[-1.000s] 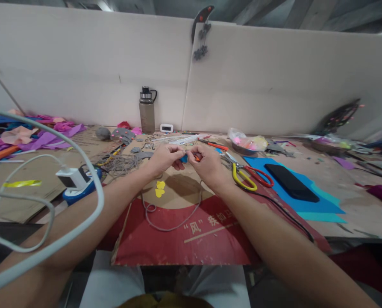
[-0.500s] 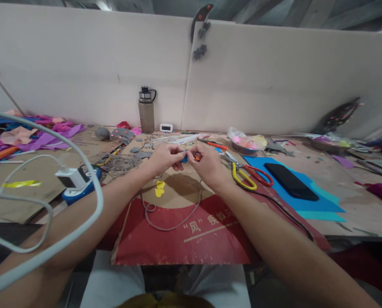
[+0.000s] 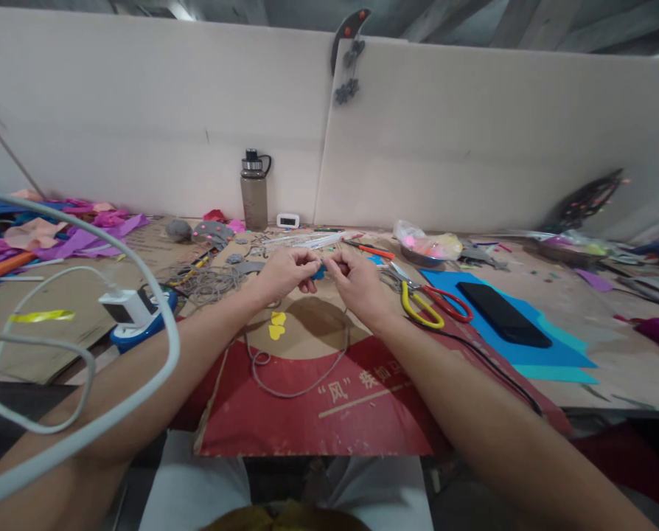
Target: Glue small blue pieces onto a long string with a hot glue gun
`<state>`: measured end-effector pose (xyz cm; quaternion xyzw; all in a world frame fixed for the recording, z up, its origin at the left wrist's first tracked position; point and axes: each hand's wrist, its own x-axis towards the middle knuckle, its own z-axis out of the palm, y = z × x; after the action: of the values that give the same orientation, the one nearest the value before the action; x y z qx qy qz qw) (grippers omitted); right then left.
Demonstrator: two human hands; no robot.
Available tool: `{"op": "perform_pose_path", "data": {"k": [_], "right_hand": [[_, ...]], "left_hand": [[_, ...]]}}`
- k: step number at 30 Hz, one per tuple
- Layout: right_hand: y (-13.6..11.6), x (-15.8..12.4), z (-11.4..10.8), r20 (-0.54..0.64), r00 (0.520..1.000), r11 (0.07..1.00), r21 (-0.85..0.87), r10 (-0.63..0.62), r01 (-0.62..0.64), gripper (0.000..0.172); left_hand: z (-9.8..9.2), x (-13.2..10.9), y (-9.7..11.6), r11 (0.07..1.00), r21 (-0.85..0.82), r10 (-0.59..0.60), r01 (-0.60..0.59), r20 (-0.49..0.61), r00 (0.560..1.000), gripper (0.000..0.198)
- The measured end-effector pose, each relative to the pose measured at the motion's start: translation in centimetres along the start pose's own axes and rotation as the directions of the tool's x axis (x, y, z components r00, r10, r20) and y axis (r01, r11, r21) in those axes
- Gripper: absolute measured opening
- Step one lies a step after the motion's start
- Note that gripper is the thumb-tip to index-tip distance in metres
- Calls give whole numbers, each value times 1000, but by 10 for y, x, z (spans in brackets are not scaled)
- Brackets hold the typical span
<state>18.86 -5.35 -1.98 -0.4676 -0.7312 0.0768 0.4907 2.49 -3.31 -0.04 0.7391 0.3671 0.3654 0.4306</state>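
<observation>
My left hand (image 3: 290,271) is closed in a pinch on a small blue piece (image 3: 319,273), mostly covered by the fingers. Close against it, my right hand (image 3: 356,279) is also pinched shut; what sits between its fingertips is hidden. A thin grey cord (image 3: 290,396) runs in a loose loop on the red cardboard (image 3: 274,435) beneath, one end rising towards my right hand. Two yellow paper pieces (image 3: 277,326) lie on the brown part of the cardboard. To the right are scissors (image 3: 423,304) with one yellow and one red handle.
A black phone (image 3: 503,315) rests on blue sheets (image 3: 562,352) at the right. Behind my hands stand a water bottle (image 3: 255,195) and a small clock (image 3: 288,220). A white cable (image 3: 164,310) arcs across the left, near a charger (image 3: 127,307). Tangled grey cord (image 3: 208,284) lies left.
An orange bit that showed at my right fingertips is now out of sight. Both hands stay in nearly the same place, still close together.
</observation>
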Motion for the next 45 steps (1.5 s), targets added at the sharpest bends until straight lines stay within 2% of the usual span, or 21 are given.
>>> {"op": "perform_pose_path", "data": {"k": [3, 10, 14, 17, 21, 29, 38, 45], "right_hand": [[2, 2, -1, 22, 1000, 998, 65, -20, 19, 24], [1, 2, -3, 54, 998, 997, 80, -24, 19, 13], [0, 1, -3, 40, 999, 997, 80, 22, -25, 15], [1, 2, -3, 36, 999, 995, 96, 33, -36, 15], [2, 3, -3, 36, 999, 995, 100, 25, -28, 14], [0, 2, -4, 50, 999, 997, 77, 17, -21, 13], [3, 1, -1, 44, 999, 997, 73, -19, 16, 14], [4, 1, 1, 44, 999, 996, 86, -7, 3, 14]], "left_hand": [[-1, 0, 1, 1000, 18, -3, 4, -33, 999, 14], [0, 0, 2, 1000, 20, 13, -11, -85, 996, 13], [-1, -1, 2, 1000, 12, 18, -17, -33, 999, 14], [-2, 0, 4, 997, -82, -1, 3, 20, 1000, 14], [-3, 0, 6, 985, -172, -21, 26, 30, 999, 17], [0, -1, 7, 996, -73, -51, 51, 0, 999, 16], [-1, 0, -1, 997, 44, 62, -60, -36, 997, 10], [0, -3, 7, 998, 68, 4, -1, -55, 998, 8]]}}
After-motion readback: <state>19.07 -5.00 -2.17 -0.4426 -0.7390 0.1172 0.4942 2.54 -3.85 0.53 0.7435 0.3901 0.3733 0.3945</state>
